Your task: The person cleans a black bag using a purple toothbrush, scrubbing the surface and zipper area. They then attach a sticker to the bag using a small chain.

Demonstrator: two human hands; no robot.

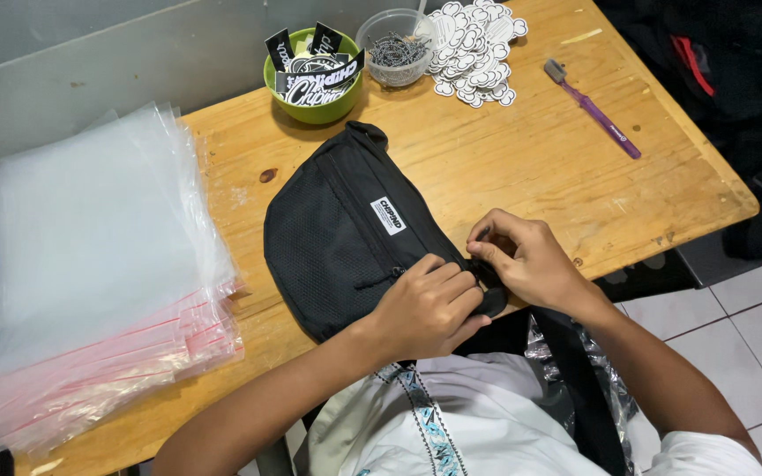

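Wooden and worn, the table [531, 167] stands against a grey wall, with white floor tiles showing past its right edge. Seen from the head camera, a black waist bag [346, 234] lies flat near the table's front edge, its mesh front panel up and a small white label stitched near the middle.

Both hands meet at the bag's lower right end. The left hand [425, 308] rests knuckles-up on that end, fingers curled in a loose fist that presses the fabric down. The right hand [526, 260] sits just beside it, thumb and forefinger pinched narrow on something small at the bag's edge, probably a zipper pull, though it is too small to tell. A black strap [579, 388] runs from that end down over the person's lap.

To the left lies a thick stack of clear plastic bags [90, 264] with red seal strips. At the far edge stand a green bowl [310, 106] of black stickers and a clear tub [396, 53] of small metal pieces, with white cloud-shaped stickers [478, 48] heaped beside them. A purple pen [597, 110] lies well apart to the right.
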